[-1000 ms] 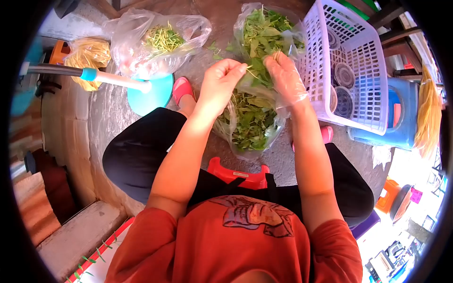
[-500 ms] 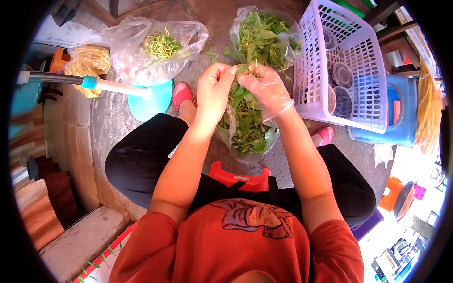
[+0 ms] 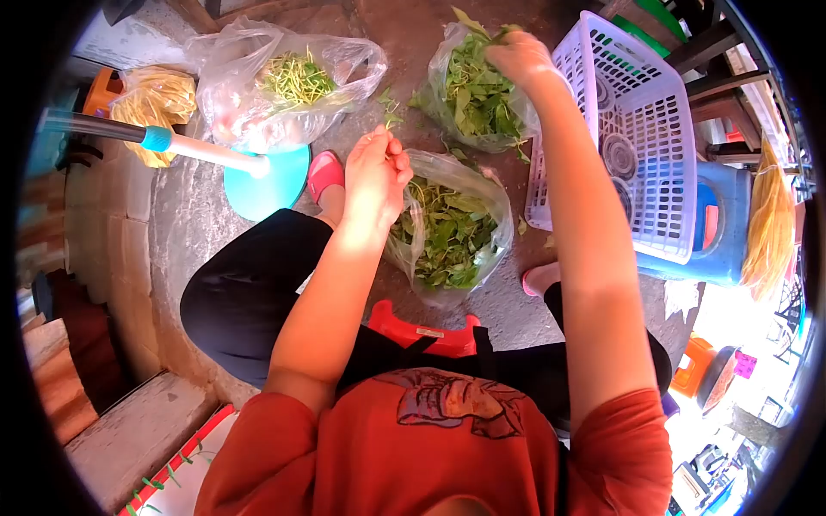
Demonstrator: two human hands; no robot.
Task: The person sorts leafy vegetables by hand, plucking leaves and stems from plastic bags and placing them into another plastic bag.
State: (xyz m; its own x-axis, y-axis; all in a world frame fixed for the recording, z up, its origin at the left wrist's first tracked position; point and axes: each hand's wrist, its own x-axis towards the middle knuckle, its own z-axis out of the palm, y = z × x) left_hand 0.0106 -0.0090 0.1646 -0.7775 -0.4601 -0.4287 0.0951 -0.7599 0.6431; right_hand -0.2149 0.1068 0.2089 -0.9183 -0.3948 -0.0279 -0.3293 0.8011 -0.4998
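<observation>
My left hand [image 3: 379, 175] is closed, with a thin green stem [image 3: 391, 119] poking out past the fingertips. It hovers just left of the near plastic bag of picked leaves [image 3: 456, 236]. Reaching forward, my right hand [image 3: 521, 57], in a clear glove, is closed on leafy greens [image 3: 476, 24] over the far edge of a second bag of leafy greens [image 3: 480, 90]. Its fingertips are partly hidden by the leaves. A third bag [image 3: 348, 62], at the upper left, holds a small heap of thin green stems [image 3: 297, 77].
A white slotted plastic basket [image 3: 645, 120] leans at the right, beside a blue container [image 3: 727, 202]. A turquoise disc [image 3: 268, 193] with a white pole [image 3: 206, 153] stands at the left. A red stool [image 3: 430, 335] is between my legs.
My hands were together over the near bag. The right hand has moved forward and right to the far bag; the left has drawn slightly back and left.
</observation>
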